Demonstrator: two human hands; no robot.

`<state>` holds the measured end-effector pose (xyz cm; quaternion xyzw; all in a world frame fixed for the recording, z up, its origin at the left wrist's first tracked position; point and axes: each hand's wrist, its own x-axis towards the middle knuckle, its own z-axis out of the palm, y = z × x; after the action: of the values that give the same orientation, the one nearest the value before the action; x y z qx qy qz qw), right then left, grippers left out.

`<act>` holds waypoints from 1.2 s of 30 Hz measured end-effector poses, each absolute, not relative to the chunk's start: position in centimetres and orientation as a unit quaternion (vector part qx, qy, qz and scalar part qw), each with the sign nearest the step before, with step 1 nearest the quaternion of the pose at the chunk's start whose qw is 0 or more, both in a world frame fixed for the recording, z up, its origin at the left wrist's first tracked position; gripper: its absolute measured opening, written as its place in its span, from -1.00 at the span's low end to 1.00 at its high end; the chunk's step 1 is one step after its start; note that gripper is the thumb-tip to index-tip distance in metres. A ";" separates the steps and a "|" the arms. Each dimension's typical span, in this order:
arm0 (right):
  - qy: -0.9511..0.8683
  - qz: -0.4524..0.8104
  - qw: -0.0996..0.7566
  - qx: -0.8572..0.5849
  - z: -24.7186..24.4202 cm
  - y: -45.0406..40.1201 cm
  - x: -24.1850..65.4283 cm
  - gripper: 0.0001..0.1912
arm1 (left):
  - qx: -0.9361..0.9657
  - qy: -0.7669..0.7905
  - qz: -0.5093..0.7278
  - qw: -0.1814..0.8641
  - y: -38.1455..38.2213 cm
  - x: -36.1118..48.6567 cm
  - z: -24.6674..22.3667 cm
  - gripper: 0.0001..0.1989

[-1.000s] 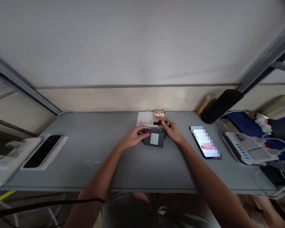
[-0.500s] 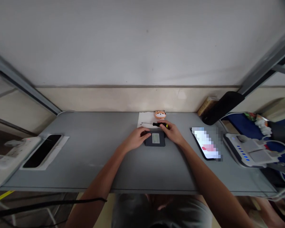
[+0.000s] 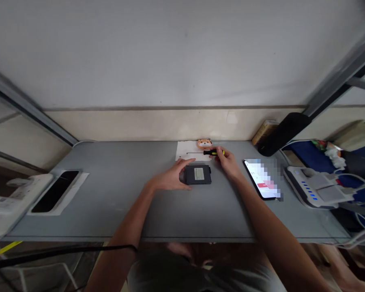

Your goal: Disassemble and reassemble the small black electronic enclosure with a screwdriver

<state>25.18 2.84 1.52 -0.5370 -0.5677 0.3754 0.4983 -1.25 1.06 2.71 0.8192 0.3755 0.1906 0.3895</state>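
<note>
A flat black box with a pale label (image 3: 198, 174) lies on the grey desk (image 3: 109, 190) in front of me. At its left side my left hand (image 3: 174, 175) is spread, thumb and fingers apart around the left edge; whether they touch it I cannot tell. My right hand (image 3: 225, 159) grips a screwdriver (image 3: 211, 152) with a black and yellow handle, its thin shaft pointing left. The shaft lies over a white sheet of paper (image 3: 182, 149) behind the box, where small dark specks show. An orange animal-faced item (image 3: 204, 143) sits at the paper's back edge.
To the right are a lit phone (image 3: 260, 178), a power strip (image 3: 307, 188) with plugs, and a black cylinder (image 3: 284, 134) leaning by a small box (image 3: 264, 132). A dark phone (image 3: 56, 191) and a white power strip (image 3: 24, 198) lie at left. The wall bounds the back.
My left hand has opened off the box's top and moved slightly left. My right hand has left the box's right edge and shifted right and back with the screwdriver.
</note>
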 end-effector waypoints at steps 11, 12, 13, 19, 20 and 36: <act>-0.485 0.390 0.581 -0.525 2.7 2.9 26.3 -0.28 | 0.765 0.410 0.227 0.441 1.3 -0.8 2.7 -0.34; -0.470 0.395 0.591 -0.523 2.8 2.9 26.4 -0.29 | 0.762 0.416 0.230 0.440 1.3 -0.8 2.9 -0.44; -0.458 0.400 0.598 -0.523 2.9 3.0 26.5 -0.29 | 0.763 0.420 0.233 0.433 1.3 -0.8 3.1 -0.54; -0.456 0.411 0.595 -0.519 2.5 3.2 26.4 -0.32 | 0.777 0.434 0.244 0.385 1.5 0.2 3.2 -0.60; -0.453 0.414 0.593 -0.521 2.5 3.1 26.2 -0.32 | 0.778 0.432 0.251 0.381 1.5 0.4 3.1 -0.59; -0.433 0.468 0.586 -0.500 2.5 2.3 23.9 -0.35 | 0.802 0.337 0.469 0.149 1.4 0.5 1.0 -0.78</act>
<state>23.89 2.31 2.50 -0.4999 -0.4332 0.4682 0.5859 0.54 1.44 1.01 0.8022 0.3374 0.4694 0.1494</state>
